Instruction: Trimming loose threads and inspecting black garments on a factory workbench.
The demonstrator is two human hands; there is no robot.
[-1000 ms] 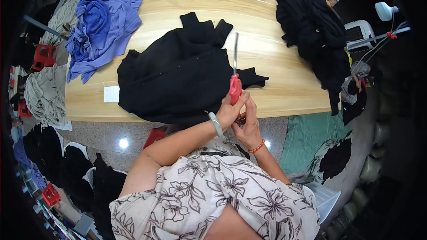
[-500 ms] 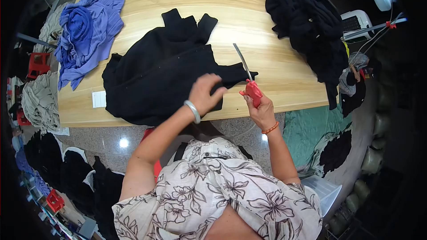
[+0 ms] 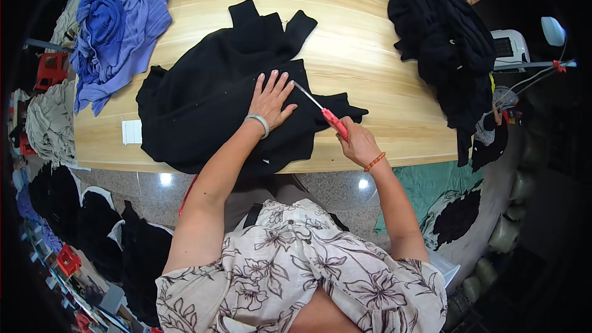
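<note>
A black knitted garment lies folded on the wooden table in front of me, its narrow ends sticking out at the top and right. My left hand, with a pale bangle on the wrist, rests flat on the garment with fingers spread. My right hand is closed round the red handle of a pair of scissors. The metal blades point up and left over the garment, their tip close to my left fingers. Whether the tip touches the cloth I cannot tell.
A purple garment lies at the table's far left, and a black heap of clothing at the right. A small white card lies by the garment's left edge. Green cloth hangs below the right table edge. A lamp stands far right.
My left hand has come down flat onto the garment, its fingers spreading. The scissors have swung left and lower, with their tip now over the garment. The view has shifted slightly.
</note>
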